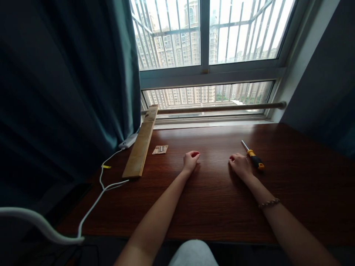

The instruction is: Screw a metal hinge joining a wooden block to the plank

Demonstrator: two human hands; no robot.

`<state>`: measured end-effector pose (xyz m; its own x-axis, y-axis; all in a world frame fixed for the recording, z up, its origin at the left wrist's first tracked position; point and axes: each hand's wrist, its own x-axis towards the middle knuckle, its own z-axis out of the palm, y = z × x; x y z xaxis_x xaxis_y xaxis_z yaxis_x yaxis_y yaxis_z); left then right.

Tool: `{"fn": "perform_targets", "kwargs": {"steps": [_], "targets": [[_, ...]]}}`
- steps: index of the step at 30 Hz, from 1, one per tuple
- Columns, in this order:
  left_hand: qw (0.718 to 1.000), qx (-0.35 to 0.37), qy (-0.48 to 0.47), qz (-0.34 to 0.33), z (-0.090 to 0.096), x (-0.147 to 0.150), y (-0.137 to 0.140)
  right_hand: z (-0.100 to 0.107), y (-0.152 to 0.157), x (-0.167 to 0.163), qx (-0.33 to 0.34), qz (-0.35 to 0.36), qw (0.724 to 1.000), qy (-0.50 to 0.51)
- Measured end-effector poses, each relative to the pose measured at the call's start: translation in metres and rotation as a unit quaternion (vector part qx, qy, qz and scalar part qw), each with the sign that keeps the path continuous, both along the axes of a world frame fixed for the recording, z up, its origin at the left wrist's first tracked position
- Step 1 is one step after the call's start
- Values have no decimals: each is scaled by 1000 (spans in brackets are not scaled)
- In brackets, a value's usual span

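Note:
My left hand [190, 162] rests on its side on the dark red-brown table [210, 210], fingers curled in, nothing visible in them. To its right, my right hand [240, 165] lies on the table with its fingers also curled and no object showing in them. Just beyond the right hand lies a screwdriver [253, 157] with a yellow and black handle; its metal shaft points toward the window. Left of my left hand is a small flat brown piece [160, 149] with metal parts on it, too small to make out. A long wooden board [141, 147] lies farther left.
The board's far end reaches the window sill, near a horizontal rail [222, 108]. A white power strip [128, 141] sits beside the blue curtain [122, 74]. White cables [91, 210] run along the table's left side. My knee [194, 253] shows below the front edge.

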<state>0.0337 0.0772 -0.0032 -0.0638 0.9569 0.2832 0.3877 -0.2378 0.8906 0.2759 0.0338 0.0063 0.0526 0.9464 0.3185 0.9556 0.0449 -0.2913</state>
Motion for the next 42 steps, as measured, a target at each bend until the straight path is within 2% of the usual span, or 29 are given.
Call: {"fn": "perform_targets", "kwargs": {"steps": [3, 7, 11, 13, 16, 19, 22, 25, 33, 42], "targets": [[982, 60, 148, 101, 1, -35, 12, 0, -3, -8, 5, 48, 999, 25], [919, 67, 304, 242, 1, -80, 20, 2, -6, -11, 2, 78, 996, 44], [846, 81, 350, 394, 5, -117, 17, 4, -8, -11, -5, 88, 995, 51], [826, 65, 349, 438, 8, -131, 14, 5, -8, -12, -8, 85, 995, 52], [826, 48, 381, 413, 10, -138, 13, 6, -10, -14, -10, 84, 995, 49], [847, 36, 426, 314, 8, -130, 17, 6, -10, -15, -13, 86, 995, 48], [867, -31, 428, 253, 3, -119, 21, 7, -9, -15, -19, 85, 995, 49], [869, -70, 421, 250, 0, -115, 24, 7, -9, -15, -21, 73, 996, 43], [870, -70, 425, 241, 0, -112, 27, 2, -6, -14, -12, 48, 999, 23], [859, -64, 446, 241, 9, -88, 20, 1, -3, -10, -44, -50, 998, -20]]}}
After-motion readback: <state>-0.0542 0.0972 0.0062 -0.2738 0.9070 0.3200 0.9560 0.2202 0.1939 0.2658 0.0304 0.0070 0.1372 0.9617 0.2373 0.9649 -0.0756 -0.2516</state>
